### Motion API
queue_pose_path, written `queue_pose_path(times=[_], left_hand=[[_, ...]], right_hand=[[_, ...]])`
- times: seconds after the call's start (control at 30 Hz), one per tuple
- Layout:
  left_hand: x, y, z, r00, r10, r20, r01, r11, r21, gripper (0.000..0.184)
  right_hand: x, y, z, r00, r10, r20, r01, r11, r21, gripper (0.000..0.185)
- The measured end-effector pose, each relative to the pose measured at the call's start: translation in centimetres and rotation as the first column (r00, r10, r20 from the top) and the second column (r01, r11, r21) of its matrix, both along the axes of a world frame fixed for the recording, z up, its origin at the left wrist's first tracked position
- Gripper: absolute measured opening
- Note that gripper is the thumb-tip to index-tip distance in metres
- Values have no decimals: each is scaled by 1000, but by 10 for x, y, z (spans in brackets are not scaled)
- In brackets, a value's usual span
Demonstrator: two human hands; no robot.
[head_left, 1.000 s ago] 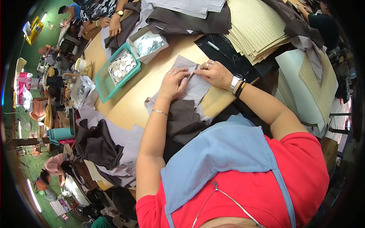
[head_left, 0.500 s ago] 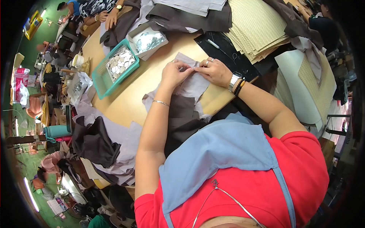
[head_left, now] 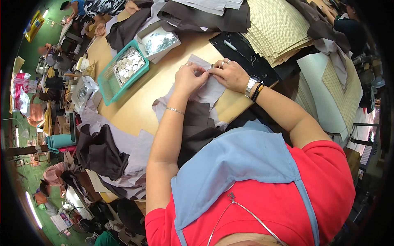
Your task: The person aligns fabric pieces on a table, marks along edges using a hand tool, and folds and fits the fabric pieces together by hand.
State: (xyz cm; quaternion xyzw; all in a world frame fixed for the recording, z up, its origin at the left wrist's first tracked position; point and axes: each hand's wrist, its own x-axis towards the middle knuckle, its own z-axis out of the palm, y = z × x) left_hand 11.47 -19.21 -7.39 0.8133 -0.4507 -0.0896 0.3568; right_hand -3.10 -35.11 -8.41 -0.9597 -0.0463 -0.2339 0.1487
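Observation:
A piece of light grey fabric (head_left: 210, 93) lies on the table's front edge, its dark brown side (head_left: 197, 114) turned toward my body. My left hand (head_left: 190, 78) is closed at the fabric's upper part, thumb and fingertips pinched together. Right beside it, my right hand (head_left: 230, 75) also pinches the fabric, wearing rings, with a watch and bracelets at the wrist. The fingertips of both hands almost meet; anything tiny between them cannot be made out.
A teal basket (head_left: 107, 87) holds a tray of pale flat pieces (head_left: 129, 65). Beside it stands a box (head_left: 174, 46) of clear small pieces. A white-handled tool (head_left: 230, 45) rests on a black sheet (head_left: 262, 67). Woven sheets (head_left: 279, 28) are stacked right. A co-worker's hand (head_left: 131, 7) shows at the far edge.
My hands stay at nearly the same spot on the fabric, with small finger shifts. The co-worker's two hands, close together before, have moved apart.

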Motion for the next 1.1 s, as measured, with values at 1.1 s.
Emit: queue_pose_path(times=[1.1], left_hand=[[-32, 13, -11, 829, -45, 557, 51, 999, 4, 32]], right_hand=[[-3, 7, 5, 965, -261, 30, 262, 965, -27, 29]])
